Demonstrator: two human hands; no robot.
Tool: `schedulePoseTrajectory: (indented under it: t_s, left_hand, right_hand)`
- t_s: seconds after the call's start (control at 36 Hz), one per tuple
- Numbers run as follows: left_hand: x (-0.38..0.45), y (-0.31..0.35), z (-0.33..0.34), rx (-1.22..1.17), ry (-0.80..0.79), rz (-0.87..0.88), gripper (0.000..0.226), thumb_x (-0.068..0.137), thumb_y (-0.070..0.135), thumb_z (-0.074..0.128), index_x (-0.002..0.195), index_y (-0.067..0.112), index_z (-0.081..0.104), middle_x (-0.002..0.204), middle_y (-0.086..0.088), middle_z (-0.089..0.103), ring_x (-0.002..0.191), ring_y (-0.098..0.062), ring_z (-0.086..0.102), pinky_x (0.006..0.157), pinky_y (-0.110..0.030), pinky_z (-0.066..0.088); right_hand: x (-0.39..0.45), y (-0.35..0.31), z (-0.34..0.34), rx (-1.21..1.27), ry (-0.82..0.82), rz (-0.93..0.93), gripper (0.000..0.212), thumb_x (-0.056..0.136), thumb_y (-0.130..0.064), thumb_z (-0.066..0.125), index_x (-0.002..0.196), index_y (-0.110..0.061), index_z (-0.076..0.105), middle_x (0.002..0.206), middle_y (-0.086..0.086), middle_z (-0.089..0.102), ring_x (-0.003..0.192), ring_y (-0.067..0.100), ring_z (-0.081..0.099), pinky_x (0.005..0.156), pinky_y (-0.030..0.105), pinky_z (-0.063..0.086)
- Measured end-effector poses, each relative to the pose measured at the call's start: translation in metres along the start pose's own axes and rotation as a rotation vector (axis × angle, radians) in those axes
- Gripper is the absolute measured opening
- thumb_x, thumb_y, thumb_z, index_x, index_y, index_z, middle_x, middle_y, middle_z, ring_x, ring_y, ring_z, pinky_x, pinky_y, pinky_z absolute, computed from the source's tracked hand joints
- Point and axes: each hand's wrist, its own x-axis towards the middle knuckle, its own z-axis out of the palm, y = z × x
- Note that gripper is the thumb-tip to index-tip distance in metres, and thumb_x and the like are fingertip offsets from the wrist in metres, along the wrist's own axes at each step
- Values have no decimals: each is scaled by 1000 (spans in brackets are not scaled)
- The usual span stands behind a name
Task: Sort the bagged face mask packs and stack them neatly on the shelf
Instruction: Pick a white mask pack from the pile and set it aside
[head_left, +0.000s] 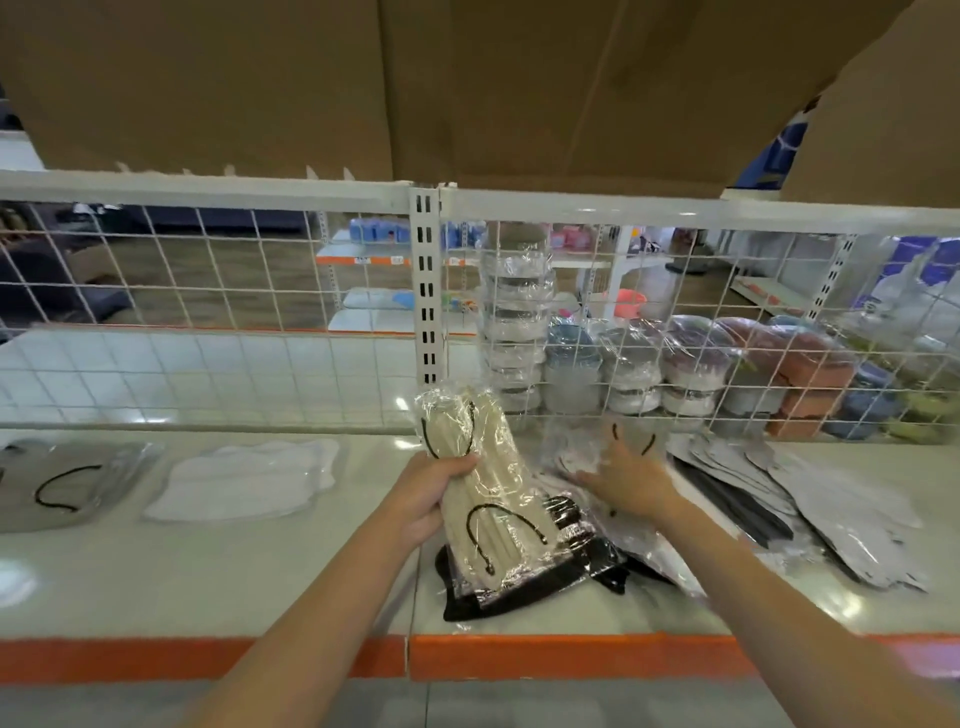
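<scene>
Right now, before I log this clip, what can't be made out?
- Head view: print on the beige mask pack in the left hand: glare and blur.
- What the right hand presses: motion blur; contact unclear.
- Black packs: count hidden under the beige one.
- Gray pack: cut off by the left edge.

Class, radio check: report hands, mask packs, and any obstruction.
Left hand grips beige mask pack, lifted. Right hand flat on clear pack. Black pack underneath; no obstruction seen.
</scene>
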Motion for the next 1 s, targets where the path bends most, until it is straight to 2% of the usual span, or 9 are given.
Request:
schedulePoseTrajectory:
  t_s: [0.11, 0.22, 0.36, 0.5, 0.67, 0.75, 0.83, 0.92, 1.0]
  left_hand:
    - [2, 5, -1, 14, 27, -25, 16, 87, -7, 54, 102, -9, 60, 85, -19, 67, 72, -25, 67, 74, -38, 55]
    - [8, 6, 0, -19, 17, -37, 17, 87, -6, 54, 104, -7, 61, 93, -20, 66, 79, -27, 66, 75, -38, 54]
    - [12, 6, 12, -38, -36, -37, 21, 88, -3, 55, 109, -6, 60, 88, -17, 71, 78, -26, 70, 77, -39, 56]
    - [20, 0, 24, -43, 11, -44, 25, 92, 9, 55, 113, -5, 59, 85, -14, 71, 75, -23, 70, 73, -37, 56]
    - [19, -5, 38, -194, -114, -37, 66, 86, 55, 50, 129, 6, 52, 125, -25, 58, 116, -36, 56, 100, -50, 44]
    - [12, -7, 32, -112, -23, -6, 68, 80, 32, 72, 128, -8, 46, 118, -27, 60, 97, -33, 67, 79, -42, 57]
    - [3, -5, 19, 4, 147, 110, 13, 83, -5, 62, 96, -10, 61, 83, -19, 70, 67, -23, 70, 57, -30, 58]
    - [-7, 2, -1, -21, 197, 166, 20, 84, -3, 62, 104, -1, 64, 93, -15, 72, 82, -26, 70, 74, -38, 58]
    - [-18, 11, -18, 1, 225, 232, 24, 84, -1, 63, 107, 4, 64, 102, -13, 71, 90, -25, 69, 79, -38, 57]
  right_hand:
    - [11, 22, 25, -289, -26, 66, 80, 77, -68, 52, 127, -6, 43, 131, 14, 47, 112, 30, 54, 95, 42, 47]
    - [15, 30, 13, -157, 33, 64, 18, 82, -24, 60, 75, -15, 47, 89, 6, 51, 82, 23, 59, 80, 30, 50]
    - [12, 39, -11, -124, 33, 64, 32, 90, -18, 53, 62, -16, 37, 68, -1, 45, 57, 11, 44, 46, 19, 27]
    - [-5, 15, -23, 316, 204, -122, 25, 90, -10, 52, 67, -15, 44, 68, -1, 48, 67, 16, 47, 57, 18, 36]
    - [-38, -43, -23, 486, -222, -514, 11, 95, -20, 53, 86, -25, 56, 104, -2, 64, 95, 12, 60, 78, 5, 43]
    - [-36, -54, -11, 700, -432, -507, 16, 98, -22, 45, 101, -18, 60, 104, -1, 64, 104, 17, 61, 95, 23, 47]
    - [-22, -59, -7, 939, -353, -372, 20, 98, -10, 42, 104, -5, 61, 106, 6, 66, 100, 20, 63, 84, 25, 54]
    - [-7, -63, -2, 837, -136, -328, 10, 93, -8, 52, 96, -17, 58, 101, 1, 62, 99, 20, 60, 77, 21, 49]
    - [0, -75, 5, 833, -217, -357, 17, 88, -18, 63, 103, -20, 55, 105, -4, 60, 102, 15, 57, 90, 29, 48]
